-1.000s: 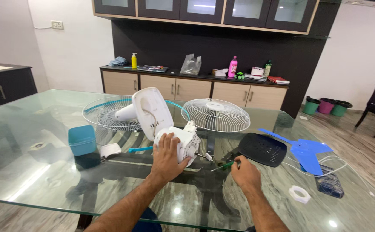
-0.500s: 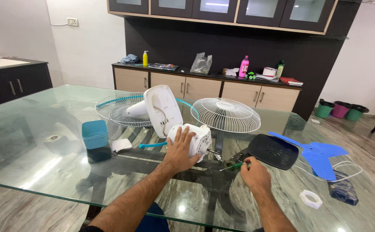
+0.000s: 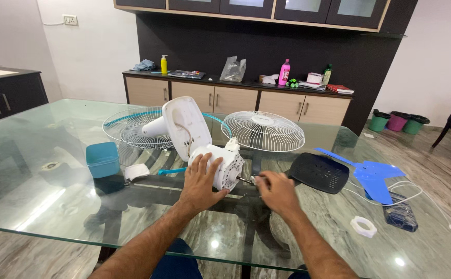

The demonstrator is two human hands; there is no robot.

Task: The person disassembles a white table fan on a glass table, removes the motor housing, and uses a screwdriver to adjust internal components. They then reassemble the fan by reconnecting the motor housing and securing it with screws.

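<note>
A white fan motor (image 3: 226, 164) lies on its side on the glass table (image 3: 55, 206), joined to the fan's white base (image 3: 186, 126). My left hand (image 3: 200, 182) rests flat on the motor housing and steadies it. At the motor's metal shaft my right hand (image 3: 275, 192) has its fingers pinched around something small that I cannot make out.
Two wire fan guards (image 3: 269, 130) (image 3: 132, 126) lie behind the motor. A teal box (image 3: 102, 159) sits left, a black cover (image 3: 319, 172) and a blue fan blade (image 3: 373, 174) right, with a white ring nut (image 3: 363, 226) and dark phone (image 3: 401, 216). Cabinets stand behind.
My right hand has moved left, from near the black cover to the motor shaft. The left hand stays on the motor. The view has shifted a little.
</note>
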